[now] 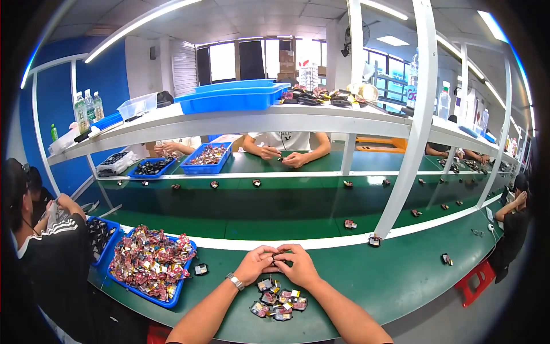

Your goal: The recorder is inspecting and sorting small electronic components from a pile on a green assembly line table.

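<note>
Small black part right of the heaped blue tray, gripped by left hand and right hand fingers, probably light, stiff, slightly fragile, best pinched by outer edges

An assembly shop floor in a factory
Workers line long green benches; small parts fill a blue bin at near left; strip lights run overhead.
</note>
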